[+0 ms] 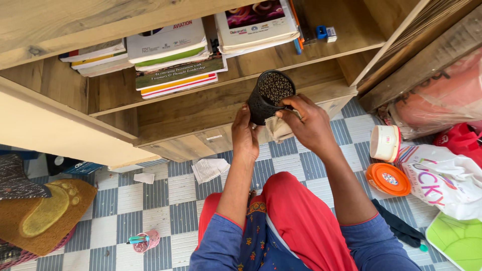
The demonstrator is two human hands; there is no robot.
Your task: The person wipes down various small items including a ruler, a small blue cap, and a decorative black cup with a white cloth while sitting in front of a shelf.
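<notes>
A black perforated cup-shaped holder (268, 95) is held up in front of a wooden shelf unit (201, 125), its open mouth tilted toward the camera. My left hand (244, 136) grips its lower side. My right hand (306, 123) presses a beige cloth (279, 129) against the holder's rim and right side. Below the hands are my red-trousered knees (296, 211) and blue sleeves.
Stacks of books (175, 55) lie on the shelf. On the checkered floor are crumpled paper (210, 169), a round orange lid (387, 178), a white tub (385, 143), plastic bags (442, 175), a brown mat (45, 213) and a small pink item (145, 242).
</notes>
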